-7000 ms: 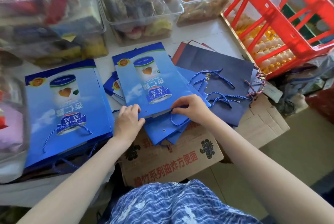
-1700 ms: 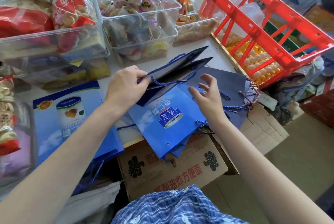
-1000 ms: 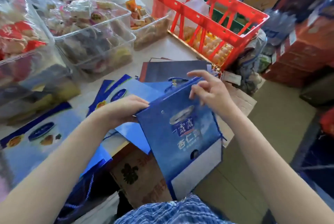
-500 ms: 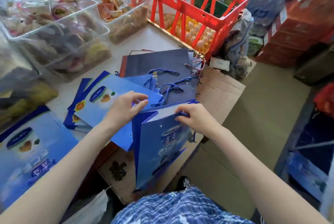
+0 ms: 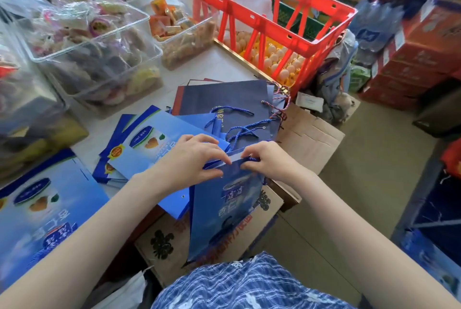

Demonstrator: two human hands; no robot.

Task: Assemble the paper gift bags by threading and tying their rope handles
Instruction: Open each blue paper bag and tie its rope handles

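Two hands meet at the top rim of one blue gift bag [image 5: 224, 211], which hangs mouth-up off the bench [image 5: 219, 66] edge, long axis running down toward the person's lap. Left hand [image 5: 192, 159] pinches the rim from the left; right hand [image 5: 264, 159] pinches a short blue rope end [image 5: 252, 158] at the rim, so the right is nearer the threading point. Loose rope handles [image 5: 239, 131] lie just beyond the fingers on one dark navy bag [image 5: 224, 96]. Flat blue bags: several overlapping, count unclear. One red crate [image 5: 311, 41] stands behind.
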